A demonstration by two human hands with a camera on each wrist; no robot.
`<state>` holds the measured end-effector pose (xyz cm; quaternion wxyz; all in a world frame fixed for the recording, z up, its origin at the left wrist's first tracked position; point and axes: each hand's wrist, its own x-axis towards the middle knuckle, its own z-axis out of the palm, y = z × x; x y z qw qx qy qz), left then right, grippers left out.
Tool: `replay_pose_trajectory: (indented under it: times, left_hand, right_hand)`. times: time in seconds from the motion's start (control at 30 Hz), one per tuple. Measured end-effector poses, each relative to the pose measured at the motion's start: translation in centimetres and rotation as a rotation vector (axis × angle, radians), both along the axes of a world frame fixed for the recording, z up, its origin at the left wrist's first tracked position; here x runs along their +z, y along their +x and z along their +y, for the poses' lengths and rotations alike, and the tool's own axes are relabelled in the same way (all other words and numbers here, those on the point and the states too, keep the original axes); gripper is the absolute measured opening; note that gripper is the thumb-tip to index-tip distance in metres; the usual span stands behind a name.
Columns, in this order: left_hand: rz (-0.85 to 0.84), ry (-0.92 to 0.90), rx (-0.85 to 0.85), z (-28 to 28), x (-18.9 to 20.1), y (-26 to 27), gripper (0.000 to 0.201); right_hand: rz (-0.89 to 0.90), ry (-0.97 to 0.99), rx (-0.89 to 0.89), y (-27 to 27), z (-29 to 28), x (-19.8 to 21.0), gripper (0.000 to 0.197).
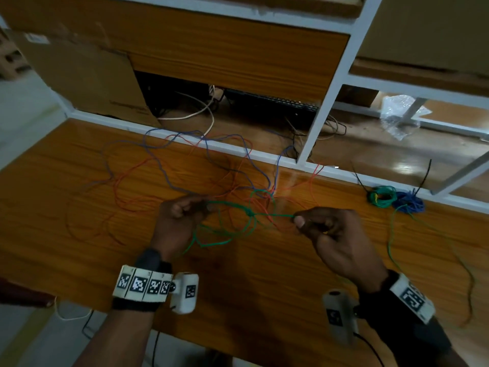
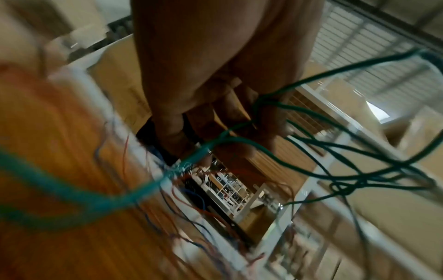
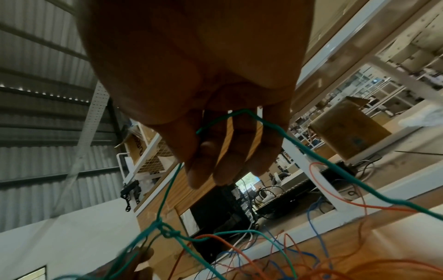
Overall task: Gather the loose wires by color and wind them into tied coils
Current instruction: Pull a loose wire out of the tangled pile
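Observation:
A loose green wire hangs in several loops over the wooden table, with a small knot near its middle. My left hand grips the loops at their left side; its curled fingers hold several green strands. My right hand pinches the same wire's end between thumb and forefinger, pulling it taut from the knot. The green wire runs across the right palm and trails off right. Loose red wires and blue wires sprawl behind.
A finished green coil and a blue coil, each with a black tie, lie at the table's back right. A white shelf frame rises behind, with a keyboard, cables and cardboard boxes beyond it.

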<state>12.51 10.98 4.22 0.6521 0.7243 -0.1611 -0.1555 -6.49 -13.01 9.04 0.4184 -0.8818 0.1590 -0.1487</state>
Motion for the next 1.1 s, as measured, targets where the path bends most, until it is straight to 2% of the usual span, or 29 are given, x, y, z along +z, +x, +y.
replay_pose_trajectory:
  times: [0.07,0.13,0.17,0.27,0.33,0.4,0.47,0.57,0.6,0.63,0.67,0.7,0.77,0.8,0.87,0.93,0.97,1.03,1.1]
  left_hand:
    - [-0.174,0.26,-0.241,0.4,0.5,0.0,0.051]
    - [-0.259,0.401,-0.404,-0.1,1.3,-0.7,0.072]
    - [-0.286,0.391,-0.425,-0.7,1.5,-1.2,0.069]
    - [-0.354,0.336,-0.499,-3.1,1.9,-2.6,0.039]
    - [-0.366,0.316,-0.521,-4.2,1.8,-3.5,0.036]
    - [-0.336,0.269,-0.459,-5.0,1.9,-3.6,0.033]
    - [-0.432,0.226,-0.349,-5.2,3.2,-3.5,0.023]
    - [-0.909,0.136,-0.03,-4.0,5.9,-3.2,0.009]
    - [-1.076,0.094,0.081,-3.5,6.6,-3.3,0.012]
    - [-1.198,0.065,0.16,-3.2,7.1,-3.5,0.015]
    - [-1.242,0.029,0.196,-3.2,7.3,-3.3,0.017]
    - [-1.192,-0.016,0.188,-3.4,7.1,-2.9,0.015]
    - [-0.888,-0.074,0.116,-4.1,5.5,-1.5,0.008]
    - [-0.743,-0.04,0.12,-4.6,4.4,-0.9,0.013]
    - [-0.596,0.044,0.196,-5.4,1.8,-0.6,0.014]
    - [-0.455,0.037,0.321,-5.6,-0.4,0.0,0.012]
    - [-0.339,0.002,0.436,-5.4,-0.9,0.5,0.019]
    - [-0.059,-0.166,0.677,-4.3,-1.9,2.4,0.033]
    - [0.207,-0.392,0.784,-2.6,-2.5,4.2,0.03]
  right_hand:
    - [0.003,0.064,-0.038,0.2,0.0,-0.3,0.018]
    - [0.021,0.078,-0.011,0.5,0.5,-1.1,0.014]
    - [0.025,0.06,0.018,0.7,1.0,-1.4,0.014]
    - [0.007,0.046,0.072,1.4,1.7,-1.8,0.015]
    - [-0.032,0.088,0.108,1.9,1.8,-1.1,0.014]
    - [-0.113,0.112,0.158,2.2,1.6,0.4,0.013]
    - [-0.2,0.101,0.222,2.2,1.3,2.4,0.013]
    - [-0.268,0.04,0.258,1.3,0.8,5.5,0.016]
    - [-0.298,0.024,0.24,0.7,0.8,6.4,0.015]
    - [-0.327,0.018,0.212,0.2,0.9,7.1,0.014]
    - [-0.338,0.023,0.179,-0.1,0.9,7.4,0.014]
    - [-0.327,0.015,0.15,-0.1,0.7,7.2,0.015]
    - [-0.254,-0.086,0.103,0.6,0.3,5.3,0.02]
    - [-0.202,-0.162,0.087,1.2,0.0,3.8,0.02]
    - [-0.108,-0.286,0.081,2.1,-0.3,0.9,0.02]
    - [-0.088,-0.326,0.075,2.0,-0.4,-1.0,0.026]
    - [-0.087,-0.337,0.077,1.6,-0.5,-1.4,0.027]
    - [-0.073,-0.379,0.062,0.1,-0.7,-2.0,0.025]
    - [-0.051,-0.409,0.005,-1.5,-1.6,-2.4,0.019]
